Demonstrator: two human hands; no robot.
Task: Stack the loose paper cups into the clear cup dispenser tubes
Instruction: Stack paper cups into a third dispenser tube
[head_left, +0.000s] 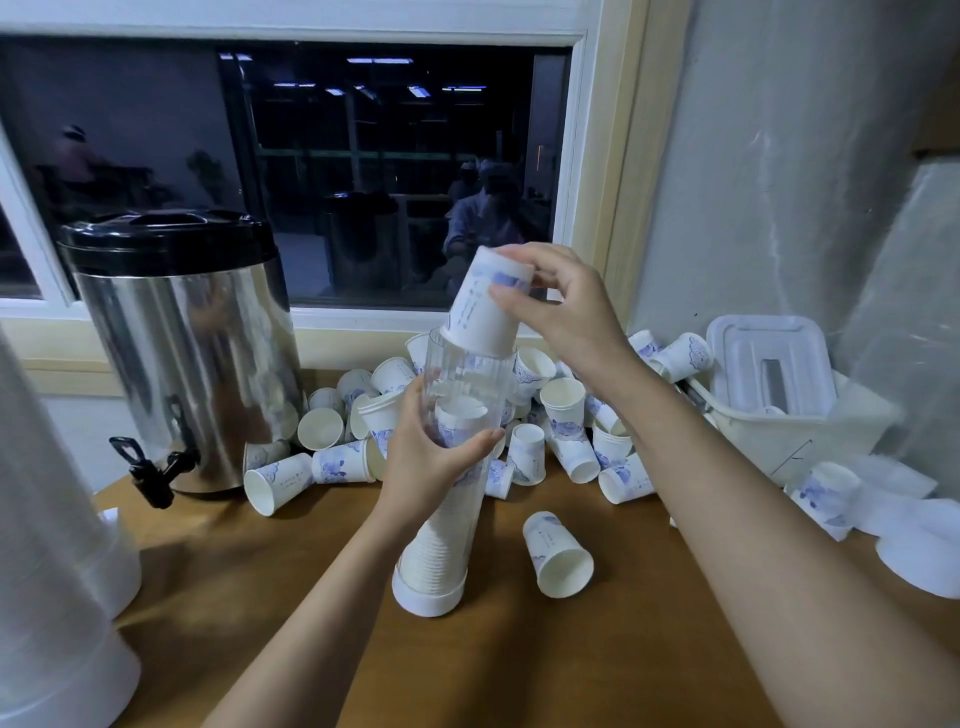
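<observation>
Head cam: my left hand (426, 462) is wrapped around the middle of the clear tube (462, 369), thumb on the near side. The tube leans, its white base (426, 597) on the wooden table (623, 649). My right hand (566, 317) pinches an upside-down paper cup (480, 312) by its bottom end, with the mouth right at the tube's open top. A nested stack (441, 545) fills the lower tube. The pile of loose cups (566, 410) sits behind, and the steel urn (182, 353) is off to the left.

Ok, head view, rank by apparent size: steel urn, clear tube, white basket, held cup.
Largest: steel urn.
Then clear tube and white basket, too alike to rank.
Smallest: held cup.
</observation>
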